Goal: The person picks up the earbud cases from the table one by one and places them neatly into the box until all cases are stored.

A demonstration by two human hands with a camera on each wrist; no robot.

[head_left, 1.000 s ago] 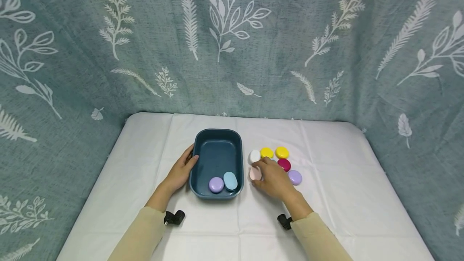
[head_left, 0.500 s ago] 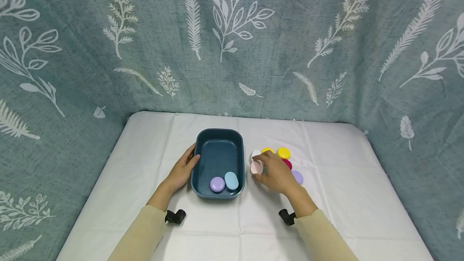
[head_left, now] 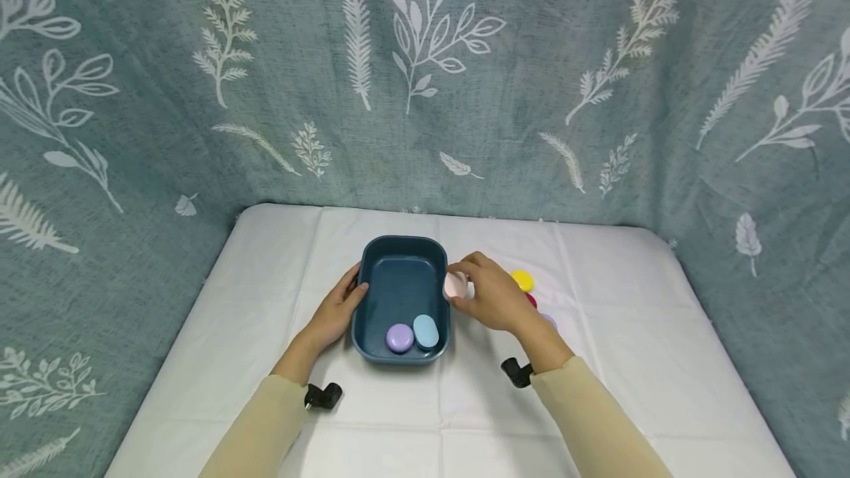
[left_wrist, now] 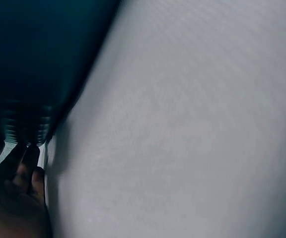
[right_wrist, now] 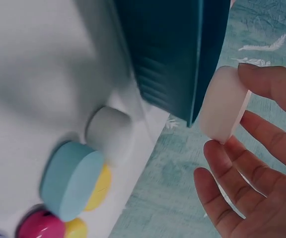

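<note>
A pale pink, rounded, soap-like block (head_left: 454,285) is pinched between the thumb and fingers of my right hand (head_left: 491,297), raised at the right rim of a dark blue plastic bin (head_left: 398,361). In the right wrist view the block (right_wrist: 223,104) is held on edge beside the bin's wall (right_wrist: 170,54). My left hand (head_left: 332,317) grips the bin's left side, thumb on the rim and fingers along the outer wall. Inside the bin, near its front, lie a round purple block (head_left: 400,338) and an oval light blue block (head_left: 426,331).
Right of the bin, partly behind my right hand, several more blocks lie on the white cloth: yellow (head_left: 522,281), dark red (head_left: 530,300), purple (head_left: 548,320), white (right_wrist: 110,131) and light blue (right_wrist: 68,181). A patterned green curtain (head_left: 372,161) stands behind the table.
My right hand has picked the pink block up from the cloth and carried it up, left and away from me to the bin's right rim. My left hand keeps its grip on the bin.
</note>
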